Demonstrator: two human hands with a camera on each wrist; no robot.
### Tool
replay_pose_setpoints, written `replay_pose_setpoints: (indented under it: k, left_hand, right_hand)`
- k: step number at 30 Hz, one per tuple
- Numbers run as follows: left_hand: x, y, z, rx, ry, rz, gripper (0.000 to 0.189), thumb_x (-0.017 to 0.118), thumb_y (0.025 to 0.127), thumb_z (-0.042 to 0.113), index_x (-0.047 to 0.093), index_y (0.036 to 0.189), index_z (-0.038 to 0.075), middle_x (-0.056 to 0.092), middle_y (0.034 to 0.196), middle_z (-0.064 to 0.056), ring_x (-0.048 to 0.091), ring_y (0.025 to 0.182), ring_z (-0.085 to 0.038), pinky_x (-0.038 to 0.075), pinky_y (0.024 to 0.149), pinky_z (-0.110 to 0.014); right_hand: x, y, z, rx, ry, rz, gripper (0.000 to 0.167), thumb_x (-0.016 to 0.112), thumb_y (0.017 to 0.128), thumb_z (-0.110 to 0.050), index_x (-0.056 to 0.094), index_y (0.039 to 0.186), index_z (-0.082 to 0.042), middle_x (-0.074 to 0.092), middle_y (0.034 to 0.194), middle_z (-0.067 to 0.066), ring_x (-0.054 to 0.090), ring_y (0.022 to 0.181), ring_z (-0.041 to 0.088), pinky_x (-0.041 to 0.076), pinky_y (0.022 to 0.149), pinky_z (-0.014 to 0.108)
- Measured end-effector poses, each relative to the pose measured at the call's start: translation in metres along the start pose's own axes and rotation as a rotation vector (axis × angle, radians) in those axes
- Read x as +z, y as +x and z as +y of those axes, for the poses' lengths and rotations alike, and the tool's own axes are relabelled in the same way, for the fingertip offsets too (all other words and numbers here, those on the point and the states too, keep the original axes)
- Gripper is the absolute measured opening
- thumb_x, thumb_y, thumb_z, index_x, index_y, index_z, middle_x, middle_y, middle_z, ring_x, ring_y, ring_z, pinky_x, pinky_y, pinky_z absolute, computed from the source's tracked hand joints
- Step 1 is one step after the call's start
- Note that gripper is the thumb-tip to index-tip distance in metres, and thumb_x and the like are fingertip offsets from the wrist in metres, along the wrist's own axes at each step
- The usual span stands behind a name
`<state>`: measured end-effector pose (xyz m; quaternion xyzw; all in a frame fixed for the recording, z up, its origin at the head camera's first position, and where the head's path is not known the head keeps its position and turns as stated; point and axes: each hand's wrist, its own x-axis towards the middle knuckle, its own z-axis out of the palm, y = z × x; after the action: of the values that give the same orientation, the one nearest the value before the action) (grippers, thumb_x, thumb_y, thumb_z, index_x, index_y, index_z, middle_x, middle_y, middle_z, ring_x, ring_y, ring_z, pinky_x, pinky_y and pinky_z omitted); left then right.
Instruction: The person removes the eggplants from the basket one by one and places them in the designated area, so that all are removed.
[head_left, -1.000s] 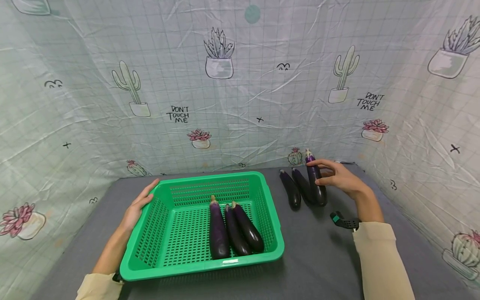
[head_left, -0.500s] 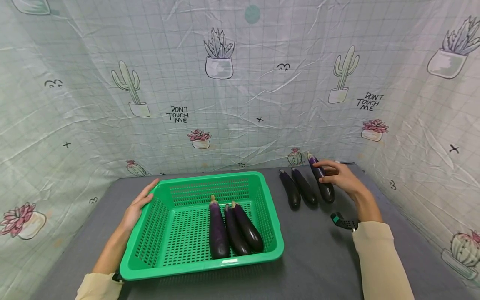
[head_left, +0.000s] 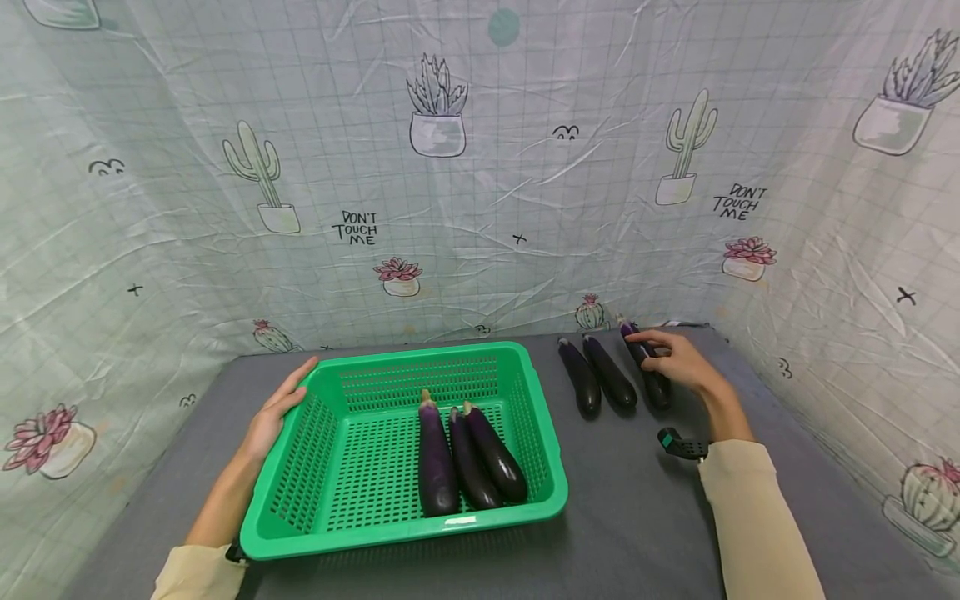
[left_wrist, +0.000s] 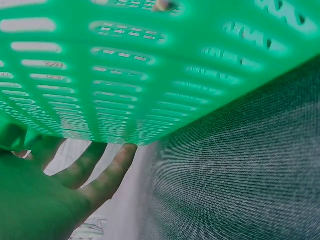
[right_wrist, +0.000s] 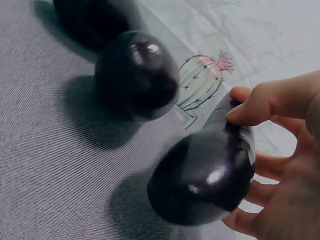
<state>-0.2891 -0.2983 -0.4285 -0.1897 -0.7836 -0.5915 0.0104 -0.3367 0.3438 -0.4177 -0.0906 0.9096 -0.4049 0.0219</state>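
Note:
In the head view a green plastic basket (head_left: pixel 408 533) sits on the table with three eggplants (head_left: pixel 437 467) lying side by side inside. My left hand (head_left: pixel 268 417) rests along its left side, fingers nearly straight. The left wrist view shows those fingertips (left_wrist: pixel 129 150) at the slotted outer wall. To the right of the basket, my right hand (head_left: pixel 678 358) holds an eggplant (head_left: pixel 655 385) between thumb and fingers, its stem end pointing away. In the right wrist view its glossy round end (right_wrist: pixel 200 180) faces the camera, close over the table.
Two more eggplants, one on the left (head_left: pixel 581 382) and one in the middle (head_left: pixel 611 375), lie left of the held one. Grey cloth covers the table (head_left: pixel 600 508). A cactus-printed curtain (head_left: pixel 517 192) hangs behind and along both sides.
My right hand has moved the eggplant to the right and lowered it, away from the two beside it, and a gap now shows between them. The left hand and basket stay put.

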Motion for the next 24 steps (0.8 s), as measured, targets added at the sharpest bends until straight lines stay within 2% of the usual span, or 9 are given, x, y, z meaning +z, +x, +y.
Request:
replay_pose_setpoints:
  k: [5, 6, 8, 12, 13, 17, 20, 22, 24]
  left_hand:
    - [0.001, 0.0, -0.001, 0.006, -0.015, -0.006, 0.056, 0.03, 0.114, 0.018, 0.015, 0.164, -0.002, 0.003, 0.173, -0.024, -0.01, 0.155, -0.051, -0.004, 0.117, -0.076]
    - [0.001, 0.0, -0.002, 0.01, -0.015, -0.007, 0.056, 0.03, 0.114, 0.018, 0.015, 0.165, -0.001, 0.004, 0.174, -0.021, -0.009, 0.155, -0.051, 0.0, 0.124, -0.066]
    - [0.001, -0.001, -0.002, 0.012, -0.019, -0.008, 0.056, 0.03, 0.114, 0.018, 0.014, 0.165, -0.001, 0.006, 0.174, -0.018, -0.009, 0.155, -0.051, 0.0, 0.124, -0.065]
    - [0.001, -0.001, -0.002, 0.015, -0.02, -0.009, 0.057, 0.03, 0.114, 0.018, 0.014, 0.164, -0.002, 0.004, 0.174, -0.021, -0.01, 0.155, -0.051, -0.001, 0.124, -0.066]
    - [0.001, -0.001, -0.001, 0.014, -0.023, -0.008, 0.057, 0.03, 0.114, 0.018, 0.014, 0.164, -0.003, 0.003, 0.173, -0.023, -0.01, 0.155, -0.051, -0.006, 0.117, -0.076]
    - [0.001, -0.001, -0.002, 0.014, -0.027, -0.012, 0.057, 0.03, 0.114, 0.018, 0.014, 0.164, -0.003, 0.001, 0.172, -0.026, -0.011, 0.155, -0.05, -0.006, 0.118, -0.074]
    - [0.001, -0.001, -0.002, 0.007, -0.025, -0.017, 0.057, 0.029, 0.114, 0.019, 0.013, 0.165, -0.001, 0.001, 0.173, -0.022, -0.01, 0.155, -0.05, 0.006, 0.129, -0.046]
    - [0.001, -0.002, -0.003, 0.008, -0.021, -0.018, 0.056, 0.028, 0.115, 0.02, 0.012, 0.166, 0.001, 0.002, 0.174, -0.019, -0.009, 0.156, -0.049, 0.016, 0.122, -0.024]
    - [0.001, -0.002, -0.003, 0.01, -0.018, -0.02, 0.056, 0.027, 0.115, 0.02, 0.012, 0.166, 0.002, 0.004, 0.175, -0.015, -0.008, 0.156, -0.048, 0.023, 0.107, -0.01]
  right_hand:
    - [0.005, 0.003, 0.006, -0.015, -0.013, -0.01, 0.055, 0.062, 0.096, -0.003, 0.052, 0.15, -0.001, 0.036, 0.16, 0.033, 0.037, 0.143, 0.059, 0.043, 0.106, 0.071]
    - [0.006, 0.004, 0.007, -0.017, -0.01, -0.013, 0.055, 0.062, 0.096, -0.002, 0.052, 0.15, -0.001, 0.036, 0.16, 0.033, 0.037, 0.143, 0.059, 0.044, 0.106, 0.07]
    - [0.007, 0.005, 0.008, -0.014, 0.001, -0.013, 0.056, 0.062, 0.095, -0.002, 0.051, 0.15, -0.001, 0.037, 0.16, 0.033, 0.037, 0.143, 0.058, 0.045, 0.106, 0.069]
    - [0.009, 0.006, 0.01, -0.009, -0.003, 0.0, 0.058, 0.064, 0.095, -0.003, 0.05, 0.151, -0.001, 0.039, 0.158, 0.034, 0.039, 0.142, 0.057, 0.045, 0.105, 0.069]
    - [0.009, 0.007, 0.01, -0.006, -0.009, 0.002, 0.058, 0.064, 0.095, -0.004, 0.05, 0.151, -0.001, 0.039, 0.158, 0.034, 0.039, 0.142, 0.057, 0.045, 0.105, 0.07]
    - [0.012, 0.007, 0.013, 0.01, -0.019, 0.0, 0.055, 0.063, 0.097, -0.006, 0.051, 0.151, -0.002, 0.041, 0.156, 0.034, 0.04, 0.141, 0.056, 0.044, 0.105, 0.07]
    - [0.014, 0.008, 0.015, 0.017, -0.015, 0.002, 0.053, 0.062, 0.098, -0.007, 0.052, 0.15, -0.001, 0.042, 0.155, 0.035, 0.041, 0.141, 0.055, 0.044, 0.105, 0.069]
    - [0.014, 0.008, 0.016, 0.019, -0.018, 0.005, 0.052, 0.062, 0.098, -0.007, 0.053, 0.149, 0.0, 0.044, 0.153, 0.035, 0.043, 0.14, 0.055, 0.045, 0.105, 0.069]
    - [0.015, 0.009, 0.017, 0.02, -0.027, 0.006, 0.05, 0.062, 0.099, -0.008, 0.054, 0.148, 0.0, 0.045, 0.152, 0.035, 0.044, 0.139, 0.054, 0.045, 0.105, 0.068]
